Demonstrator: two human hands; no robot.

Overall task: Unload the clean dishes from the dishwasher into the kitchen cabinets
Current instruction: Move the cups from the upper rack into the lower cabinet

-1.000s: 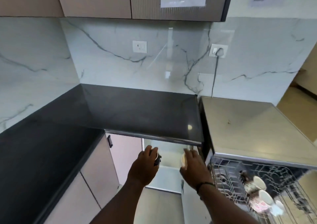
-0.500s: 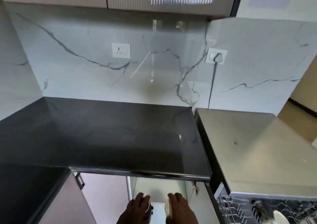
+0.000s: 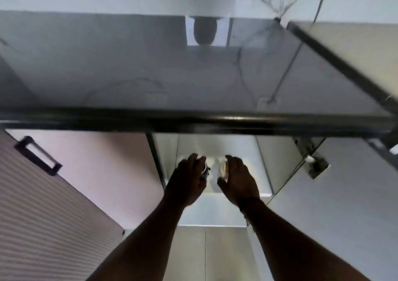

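Both hands are inside the open base cabinet point(image 3: 217, 149) under the counter point(image 3: 193, 121). Left hand point(image 3: 189, 179) grips a dark-trimmed cup point(image 3: 205, 171), right hand point(image 3: 239, 177) a pale cup point(image 3: 224, 168). Set both flat on the shelf, apart, before letting go.

Two hands, left point(image 3: 187, 181) and right point(image 3: 238, 178), each holding one small dish; one open cabinet door point(image 3: 49, 194).

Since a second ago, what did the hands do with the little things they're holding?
Both hands went forward and down, under the black countertop into the open cabinet. The left hand still grips a small dark-and-white item; the right hand still holds a small pale dish. Nothing was let go. The view tipped downward, so the dishwasher rack slipped out of sight. The cabinet door stays open.
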